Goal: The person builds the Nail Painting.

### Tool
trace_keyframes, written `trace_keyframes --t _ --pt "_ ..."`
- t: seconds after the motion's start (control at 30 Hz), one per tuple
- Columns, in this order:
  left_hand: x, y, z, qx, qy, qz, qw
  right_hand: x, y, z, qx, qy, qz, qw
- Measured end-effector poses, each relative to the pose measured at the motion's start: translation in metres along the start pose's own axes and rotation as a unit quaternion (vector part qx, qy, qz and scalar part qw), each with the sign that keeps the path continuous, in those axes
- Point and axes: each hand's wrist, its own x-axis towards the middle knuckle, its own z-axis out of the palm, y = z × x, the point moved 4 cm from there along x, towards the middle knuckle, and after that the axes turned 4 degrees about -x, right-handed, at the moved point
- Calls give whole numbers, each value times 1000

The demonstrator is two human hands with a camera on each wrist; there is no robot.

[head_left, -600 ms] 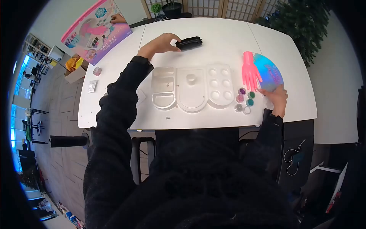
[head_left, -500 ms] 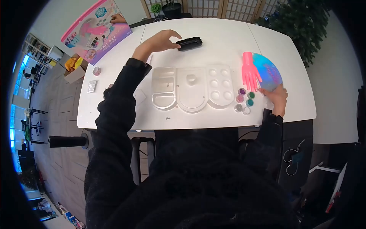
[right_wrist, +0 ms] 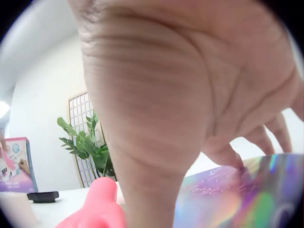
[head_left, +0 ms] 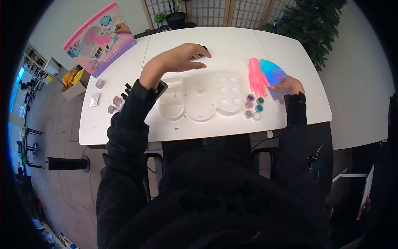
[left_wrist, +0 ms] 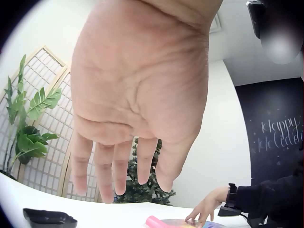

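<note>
My left hand (head_left: 176,59) hangs above the table, behind the left part of the white compartment tray (head_left: 185,106). It holds nothing, and its fingers are loosely extended, as the left wrist view also shows. Beyond those fingers lies a black case (left_wrist: 50,218), mostly covered by the hand in the head view. At the right, my right hand (head_left: 289,85) rests its fingertips on a shiny iridescent, round-edged sheet (right_wrist: 228,194). Beside that sheet, partly overlapping it, lies a pink model hand (head_left: 258,76), fingers toward me.
Several small pots of coloured glitter (head_left: 250,97) stand between tray and sheet. Behind my left sleeve are small dark-capped bottles (head_left: 126,91) and more pots (head_left: 117,101). A nail art box (head_left: 101,41) stands at the back left; a white packet (head_left: 95,99) lies at the left.
My left hand has moved away from the black case, toward me and the tray. My right hand has shifted onto the sheet, its fingers reaching further over it. The head view has also shifted.
</note>
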Motion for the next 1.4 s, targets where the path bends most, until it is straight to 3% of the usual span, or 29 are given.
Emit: trace_keyframes --t 0.07,0.2,0.33,0.4,0.5,0.73,0.8,0.83,0.87,0.93,0.97,1.0,1.07,1.1,1.17,1.2,1.27,1.3,1.33,1.37,1.4 --pt "8 -2 11 -2 8 9 1000 -18 -49 -12 -82 -50 93 991" --pt "24 5 20 -2 -2 -20 1000 -6 -66 -13 -67 -100 136 983" --pt "31 15 26 -22 -19 -14 999 -3 -59 -4 -101 -67 104 987" --pt "33 17 29 -21 -17 -5 1000 -7 -63 -5 -218 -15 207 954" --pt "33 19 31 -27 -34 -11 999 1 -47 -1 -282 23 230 931" --pt "31 13 36 -45 -24 5 999 4 -18 -16 -189 29 336 922" --pt "27 18 30 -33 -16 3 999 13 13 -25 -229 54 256 938" --pt "23 17 26 -8 -6 -23 1000 21 26 -31 -190 80 236 950" --pt "18 14 23 15 1 -50 999 16 19 -40 -193 84 231 950" --pt "8 3 19 14 32 -35 999 0 10 -59 -134 200 209 948" --pt "4 -4 17 28 64 -67 995 -5 3 -67 -100 228 140 958" --pt "-1 -9 15 43 93 -98 990 -9 2 -65 -98 225 141 959" --pt "-11 -12 14 -1 121 -109 987 -52 -63 -80 -128 324 110 931" --pt "-15 -15 13 -30 152 -101 983 -72 -95 -83 -125 322 111 932" --pt "-22 -16 12 -58 178 -102 977 -103 -166 -84 -55 357 -3 933" --pt "-24 -9 10 -79 215 -61 971 -104 -183 -81 -52 353 -3 934" --pt "-23 -4 9 -98 249 -22 963 -103 -216 -72 74 337 -149 927" --pt "-20 -3 8 -102 261 17 960 -97 -228 -64 77 337 -148 927" --pt "-19 0 7 -106 273 57 955 -91 -245 -55 102 322 -208 918" --pt "-19 5 6 -103 272 55 955 -86 -263 -47 126 306 -267 905" --pt "-19 7 5 -144 256 26 956 -82 -280 -38 128 306 -269 904"
